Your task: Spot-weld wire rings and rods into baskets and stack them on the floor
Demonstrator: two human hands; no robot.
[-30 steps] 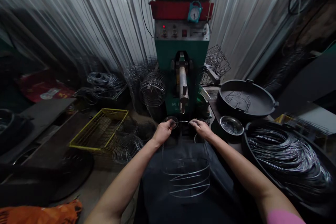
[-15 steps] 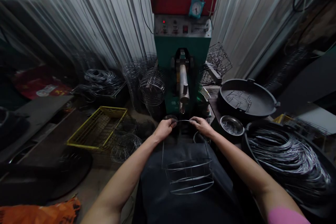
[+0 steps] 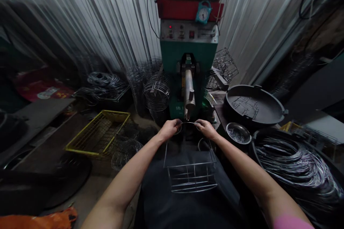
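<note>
My left hand (image 3: 171, 128) and my right hand (image 3: 205, 128) are both closed, pinching a wire frame at its curved top wire, one at each side. The wire frame (image 3: 192, 171) hangs from them over my dark apron, with crossbars and a curved lower wire. Just beyond the fingers is the tip of a metal arm (image 3: 189, 94), which sticks out from a green machine (image 3: 169, 57). Whether the top wire touches the tip cannot be made out.
A yellow wire basket (image 3: 99, 152) and wire coils lie left. At right are a round black pan (image 3: 279, 114), a small metal bowl (image 3: 248, 139) with small wire pieces and a large tub holding wire rings (image 3: 303, 164). Stacked wire baskets (image 3: 157, 91) stand beside the machine.
The lower part of the wire frame has tilted, so its crossbars show differently. The view has shifted slightly, and both hands keep their grip.
</note>
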